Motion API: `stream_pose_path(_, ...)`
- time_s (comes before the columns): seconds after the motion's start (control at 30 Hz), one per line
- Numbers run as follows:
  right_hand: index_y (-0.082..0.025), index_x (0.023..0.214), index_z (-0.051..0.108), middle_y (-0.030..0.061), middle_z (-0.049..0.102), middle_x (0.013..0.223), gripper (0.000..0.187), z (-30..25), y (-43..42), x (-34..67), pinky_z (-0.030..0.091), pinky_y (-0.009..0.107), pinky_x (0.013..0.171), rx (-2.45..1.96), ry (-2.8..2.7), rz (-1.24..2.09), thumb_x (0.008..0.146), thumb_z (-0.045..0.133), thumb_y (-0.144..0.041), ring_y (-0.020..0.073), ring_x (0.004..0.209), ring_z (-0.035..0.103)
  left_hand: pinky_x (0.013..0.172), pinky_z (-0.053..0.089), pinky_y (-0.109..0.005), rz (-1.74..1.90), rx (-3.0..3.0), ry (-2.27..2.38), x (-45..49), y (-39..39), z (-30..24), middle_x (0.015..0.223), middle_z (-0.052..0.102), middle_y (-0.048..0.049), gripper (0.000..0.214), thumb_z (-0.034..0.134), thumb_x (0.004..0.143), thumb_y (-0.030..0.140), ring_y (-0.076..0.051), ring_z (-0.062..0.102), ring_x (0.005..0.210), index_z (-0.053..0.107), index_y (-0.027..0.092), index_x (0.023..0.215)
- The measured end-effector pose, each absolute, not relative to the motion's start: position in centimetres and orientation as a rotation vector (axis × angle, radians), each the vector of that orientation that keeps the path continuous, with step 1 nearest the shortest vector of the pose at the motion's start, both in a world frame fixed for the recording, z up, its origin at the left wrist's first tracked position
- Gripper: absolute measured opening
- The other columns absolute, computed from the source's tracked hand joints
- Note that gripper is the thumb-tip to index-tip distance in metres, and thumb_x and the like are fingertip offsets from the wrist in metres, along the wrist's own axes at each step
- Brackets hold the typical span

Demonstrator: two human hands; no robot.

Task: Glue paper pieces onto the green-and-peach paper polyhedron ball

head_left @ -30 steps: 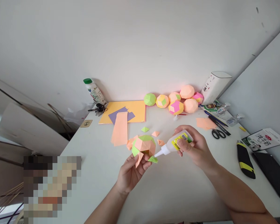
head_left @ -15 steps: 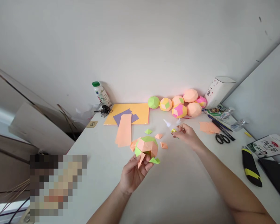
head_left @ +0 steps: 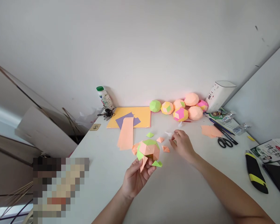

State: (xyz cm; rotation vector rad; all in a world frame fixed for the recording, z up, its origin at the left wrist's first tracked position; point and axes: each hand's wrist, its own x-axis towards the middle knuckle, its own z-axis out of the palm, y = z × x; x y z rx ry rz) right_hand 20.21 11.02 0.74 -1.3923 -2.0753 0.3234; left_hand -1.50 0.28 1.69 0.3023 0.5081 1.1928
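My left hand grips a partly built paper ball of orange and green facets from below, with loose flaps hanging at its open side. My right hand rests low over the table just right of it, with its fingers curled. A white nozzle of the glue bottle pokes out from those fingers; the bottle's body is hidden. Small folded orange pieces and a green piece lie on the white table between the two hands.
Several finished paper balls sit by the wall, next to a white box. Orange, purple and peach paper sheets, keys and a green-capped bottle are at the back left. Scissors, pens and a black-yellow knife lie right.
My right hand took the glue bottle away from the paper ball, out to the back right, and has come down low onto the table. My left hand kept hold of the ball.
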Motion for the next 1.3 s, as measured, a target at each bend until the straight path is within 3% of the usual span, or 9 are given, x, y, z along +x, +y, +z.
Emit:
stream_pose_path(0.13, -0.021, 0.085, 0.058, 0.0097, 0.062, 0.108, 0.014, 3.6, 8.6, 19.4, 0.049, 0.035, 0.088, -0.913, -2.134, 0.875, 0.092, 0.052, -0.032, 0.0224, 0.108, 0.058, 0.076, 0.060, -0.024, 1.214, 0.278, 0.502, -1.4, 0.2, 1.6, 0.075, 0.067, -0.0037, 0.013, 0.073, 0.075, 0.023, -0.012, 0.066, 0.072, 0.070, 0.012, 0.081)
stream_pose_path(0.2, -0.022, 0.091, 0.061, 0.0105, 0.058, 0.118, 0.020, 4.3, 7.4, 19.0, 0.046, 0.039, 0.095, -0.733, -2.146, 1.021, 0.083, 0.065, -0.040, 0.0264, 0.120, 0.051, 0.077, 0.060, -0.024, 1.230, 0.242, 0.512, -1.4, 0.3, 1.6, 0.076, 0.068, -0.0036, 0.012, 0.073, 0.076, 0.021, -0.011, 0.066, 0.073, 0.070, 0.012, 0.083)
stream_pose_path(0.27, -0.022, 0.092, 0.063, 0.0117, 0.053, 0.125, 0.027, 4.4, 6.5, 18.7, 0.042, 0.043, 0.099, -0.658, -2.191, 0.989, 0.075, 0.074, -0.040, 0.0294, 0.124, 0.046, 0.078, 0.060, -0.024, 1.243, 0.208, 0.522, -1.3, 0.3, 1.4, 0.076, 0.068, -0.0038, 0.011, 0.071, 0.077, 0.020, -0.012, 0.067, 0.073, 0.071, 0.013, 0.085)
stream_pose_path(0.37, -0.022, 0.084, 0.065, 0.0128, 0.052, 0.126, 0.008, 3.9, 5.9, 18.0, 0.043, 0.045, 0.095, -0.626, -2.220, 0.823, 0.082, 0.068, -0.029, 0.0286, 0.119, 0.047, 0.079, 0.060, -0.025, 1.256, 0.170, 0.525, -1.3, 0.2, 1.2, 0.076, 0.070, -0.0045, 0.008, 0.068, 0.078, 0.017, -0.012, 0.068, 0.074, 0.072, 0.012, 0.084)
stream_pose_path(0.5, -0.022, 0.077, 0.063, 0.0117, 0.057, 0.116, 0.009, 3.6, 6.1, 17.6, 0.048, 0.042, 0.083, -0.644, -2.068, 0.869, 0.085, 0.061, -0.026, 0.0248, 0.101, 0.055, 0.086, 0.058, -0.026, 1.279, 0.144, 0.511, -1.3, 0.2, 0.9, 0.080, 0.072, -0.0063, 0.010, 0.066, 0.080, 0.015, -0.015, 0.070, 0.084, 0.072, 0.012, 0.087)
stream_pose_path(0.6, -0.022, 0.093, 0.062, 0.0082, 0.060, 0.103, 0.014, 3.8, 6.5, 17.7, 0.049, 0.037, 0.078, -0.812, -1.794, 1.277, 0.087, 0.060, -0.035, 0.0197, 0.088, 0.059, 0.090, 0.057, -0.030, 1.278, 0.138, 0.503, -1.3, 0.3, 0.6, 0.084, 0.070, -0.0059, 0.008, 0.064, 0.082, 0.017, -0.022, 0.066, 0.104, 0.070, 0.014, 0.086)
stream_pose_path(0.7, -0.019, 0.089, 0.062, 0.0029, 0.061, 0.088, 0.025, 3.7, 7.0, 18.0, 0.051, 0.036, 0.078, -0.991, -1.411, 1.758, 0.082, 0.066, -0.042, 0.0178, 0.084, 0.062, 0.083, 0.058, -0.030, 1.239, 0.151, 0.490, -1.3, 0.3, 0.3, 0.080, 0.066, -0.0032, 0.008, 0.065, 0.082, 0.021, -0.022, 0.067, 0.100, 0.068, 0.014, 0.079)
stream_pose_path(0.87, -0.018, 0.098, 0.062, 0.0089, 0.059, 0.117, 0.032, 3.6, 7.3, 18.1, 0.053, 0.043, 0.081, -0.960, -0.961, 2.337, 0.076, 0.075, -0.039, 0.0229, 0.096, 0.066, 0.070, 0.057, -0.025, 1.200, 0.249, 0.447, -1.3, 0.0, 0.2, 0.077, 0.059, -0.0003, 0.013, 0.066, 0.083, 0.027, -0.013, 0.065, 0.077, 0.065, 0.015, 0.077)
stream_pose_path(1.3, -0.024, 0.116, 0.062, 0.0055, 0.072, 0.099, 0.038, 5.2, 7.2, 19.0, 0.042, 0.047, 0.099, -0.725, -0.999, 2.219, 0.081, 0.070, -0.036, 0.0226, 0.094, 0.070, 0.060, 0.051, -0.024, 1.113, 0.548, 0.412, -0.6, -0.4, 1.0, 0.072, 0.054, -0.0022, 0.023, 0.069, 0.079, 0.037, -0.014, 0.059, 0.070, 0.066, 0.014, 0.074)
